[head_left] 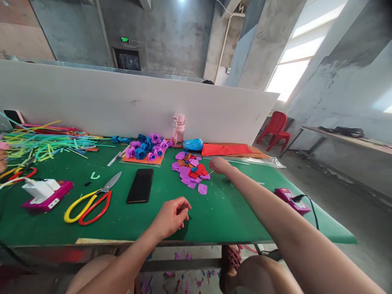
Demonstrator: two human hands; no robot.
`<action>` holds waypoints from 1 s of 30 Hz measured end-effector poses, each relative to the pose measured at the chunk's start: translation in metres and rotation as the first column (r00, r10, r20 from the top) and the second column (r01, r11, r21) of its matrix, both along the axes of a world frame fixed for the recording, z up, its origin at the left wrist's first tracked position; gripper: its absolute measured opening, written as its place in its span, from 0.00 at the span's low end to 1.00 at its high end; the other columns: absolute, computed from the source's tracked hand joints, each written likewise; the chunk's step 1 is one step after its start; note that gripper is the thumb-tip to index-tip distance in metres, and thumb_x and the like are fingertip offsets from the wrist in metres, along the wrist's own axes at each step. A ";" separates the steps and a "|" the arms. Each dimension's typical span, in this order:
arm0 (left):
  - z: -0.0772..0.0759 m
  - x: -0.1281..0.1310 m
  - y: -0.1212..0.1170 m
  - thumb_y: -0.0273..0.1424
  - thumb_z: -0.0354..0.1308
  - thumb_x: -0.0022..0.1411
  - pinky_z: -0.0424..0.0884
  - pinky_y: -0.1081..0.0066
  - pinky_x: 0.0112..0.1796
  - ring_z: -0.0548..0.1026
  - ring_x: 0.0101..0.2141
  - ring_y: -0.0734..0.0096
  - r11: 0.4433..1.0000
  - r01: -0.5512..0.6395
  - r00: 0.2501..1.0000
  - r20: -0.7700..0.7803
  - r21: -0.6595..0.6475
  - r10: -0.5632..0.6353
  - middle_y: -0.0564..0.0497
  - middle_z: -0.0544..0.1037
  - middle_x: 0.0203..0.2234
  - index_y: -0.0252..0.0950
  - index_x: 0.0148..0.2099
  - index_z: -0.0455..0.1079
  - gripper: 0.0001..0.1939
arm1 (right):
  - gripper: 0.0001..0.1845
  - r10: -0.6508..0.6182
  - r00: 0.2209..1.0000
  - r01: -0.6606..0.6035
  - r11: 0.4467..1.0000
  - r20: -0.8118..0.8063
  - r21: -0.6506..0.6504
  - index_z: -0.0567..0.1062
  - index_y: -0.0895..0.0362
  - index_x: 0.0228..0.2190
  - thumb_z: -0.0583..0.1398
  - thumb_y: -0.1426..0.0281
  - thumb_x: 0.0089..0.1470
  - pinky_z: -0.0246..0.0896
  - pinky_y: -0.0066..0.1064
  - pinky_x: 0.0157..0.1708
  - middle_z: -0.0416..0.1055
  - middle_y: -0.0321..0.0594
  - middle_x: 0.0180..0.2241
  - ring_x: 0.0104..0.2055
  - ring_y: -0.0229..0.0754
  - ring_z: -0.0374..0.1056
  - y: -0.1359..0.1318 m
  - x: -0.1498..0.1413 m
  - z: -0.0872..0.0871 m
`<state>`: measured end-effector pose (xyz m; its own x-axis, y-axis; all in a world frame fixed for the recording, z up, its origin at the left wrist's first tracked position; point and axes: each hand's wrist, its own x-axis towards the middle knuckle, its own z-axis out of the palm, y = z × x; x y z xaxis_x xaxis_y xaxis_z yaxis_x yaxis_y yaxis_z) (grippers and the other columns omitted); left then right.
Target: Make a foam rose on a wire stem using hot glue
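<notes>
My left hand (pixel 173 216) hovers over the near edge of the green table, its fingers loosely curled with a gap to the thumb and nothing visible between them. Farther out, my right hand (pixel 221 165) is closed at the right side of a heap of purple petals (pixel 185 170). A thin pale stick shows just below its fingertips; what the fingers pinch is mostly hidden. Red petals (pixel 200 169) and brown pieces (pixel 183 162) lie in the same heap. Behind it to the left, purple and blue flowers (pixel 147 146) rest on an orange sheet (pixel 143 160).
Left of my hands lie a black phone (pixel 140 186), scissors (pixel 92 204) and a purple power strip (pixel 50 196). Colourful strips (pixel 55 141) pile up beyond. A pink bottle (pixel 178 130), blue roll (pixel 192 144) and red sheets (pixel 226 149) line the white partition (pixel 122 98). Another person's hand (pixel 3 159) shows far left.
</notes>
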<state>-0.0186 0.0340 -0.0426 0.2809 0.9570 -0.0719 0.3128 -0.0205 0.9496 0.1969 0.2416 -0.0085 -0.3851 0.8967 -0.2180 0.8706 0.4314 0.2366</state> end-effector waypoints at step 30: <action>0.004 0.002 0.000 0.30 0.47 0.54 0.59 0.80 0.16 0.66 0.14 0.81 1.000 -0.002 0.998 0.059 -0.002 0.002 0.57 0.70 0.19 0.36 0.37 0.63 0.08 | 0.12 0.085 0.985 -0.057 0.982 -0.152 0.182 0.76 0.60 0.33 0.53 0.75 0.54 0.57 0.31 0.33 0.75 0.51 0.35 0.40 0.49 0.69 -0.016 -0.013 0.029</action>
